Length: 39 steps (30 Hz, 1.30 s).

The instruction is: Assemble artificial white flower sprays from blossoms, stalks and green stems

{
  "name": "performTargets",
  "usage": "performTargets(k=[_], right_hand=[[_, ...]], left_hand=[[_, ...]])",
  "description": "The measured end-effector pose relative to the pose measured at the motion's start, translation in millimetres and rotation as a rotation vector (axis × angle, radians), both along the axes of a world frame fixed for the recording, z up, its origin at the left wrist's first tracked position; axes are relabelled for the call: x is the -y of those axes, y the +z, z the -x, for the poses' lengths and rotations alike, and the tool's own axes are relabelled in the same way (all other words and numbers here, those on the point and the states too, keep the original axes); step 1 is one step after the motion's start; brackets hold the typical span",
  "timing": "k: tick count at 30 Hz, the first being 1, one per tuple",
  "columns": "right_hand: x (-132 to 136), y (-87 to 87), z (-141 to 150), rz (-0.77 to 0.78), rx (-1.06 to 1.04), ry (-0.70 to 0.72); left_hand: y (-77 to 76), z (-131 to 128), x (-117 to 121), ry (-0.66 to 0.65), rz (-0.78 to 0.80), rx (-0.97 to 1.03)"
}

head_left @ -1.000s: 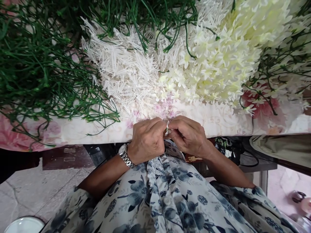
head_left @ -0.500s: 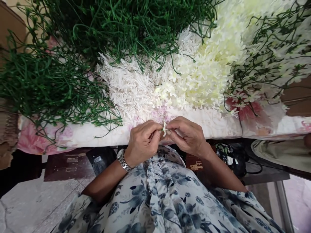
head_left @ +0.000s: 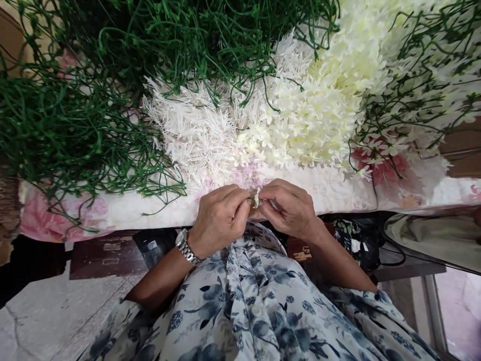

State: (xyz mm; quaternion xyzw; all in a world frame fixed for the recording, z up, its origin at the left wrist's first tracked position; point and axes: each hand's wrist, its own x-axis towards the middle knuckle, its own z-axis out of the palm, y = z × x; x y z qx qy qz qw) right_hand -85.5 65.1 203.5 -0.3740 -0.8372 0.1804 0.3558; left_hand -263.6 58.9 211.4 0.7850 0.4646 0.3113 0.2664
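Observation:
Close to my body, at the table's front edge, my left hand (head_left: 224, 210) pinches a short green plastic stem between thumb and forefinger. My right hand (head_left: 288, 206) is closed at the other side, its fingertips against a small white artificial flower (head_left: 257, 197) at the stem's end. The fingers hide most of the stem. Beyond my hands lie a heap of thin white plastic sticks (head_left: 195, 125) and a pile of cream-white artificial blossoms (head_left: 300, 120).
Big tangles of green plastic stems (head_left: 86, 125) cover the left and back. On the right, stems bearing white flowers (head_left: 424, 100) are heaped. A flower-printed cloth (head_left: 124, 213) covers the table. Below the edge at right hangs a black patterned bag (head_left: 355, 245).
The white flower has turned a little and now sits against my right fingertips; the thin piece between it and those fingers no longer shows. The view has shifted slightly.

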Motion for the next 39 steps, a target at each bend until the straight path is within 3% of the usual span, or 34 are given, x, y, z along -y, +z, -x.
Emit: performTargets(k=[4,15,21,23,26,28,32,37,39], right_hand=[[-2.9,-0.9,1.5,0.008,0.000,0.009],[-6.3,-4.3,7.9,0.088,-0.072,0.051],[-9.1,2.4,4.5,0.090,-0.068,0.039],[-8.5,10.8,1.3,0.068,-0.070,-0.025],[-2.0,22.0,1.4,0.016,-0.172,-0.102],[5.4,24.7,6.9,0.043,-0.193,-0.039],[18.2,19.9,23.5,0.162,-0.095,0.018],[16.0,17.1,26.3,0.094,-0.140,0.017],[11.6,20.6,22.4,0.041,-0.088,0.026]], left_hand=[[0.7,0.4,-4.6,-0.045,-0.025,-0.026],[-8.9,-0.7,-5.5,-0.035,-0.035,0.134],[-3.4,1.8,-5.1,-0.018,0.076,0.194],[0.8,4.3,-3.3,0.039,0.167,0.337],[5.8,5.3,-0.6,0.257,0.234,0.624],[7.1,2.5,0.2,0.366,0.232,0.759],[6.1,-5.9,2.8,0.418,0.223,0.808],[6.1,2.5,14.6,0.382,0.288,0.776],[7.9,10.2,18.2,0.266,0.362,0.696]])
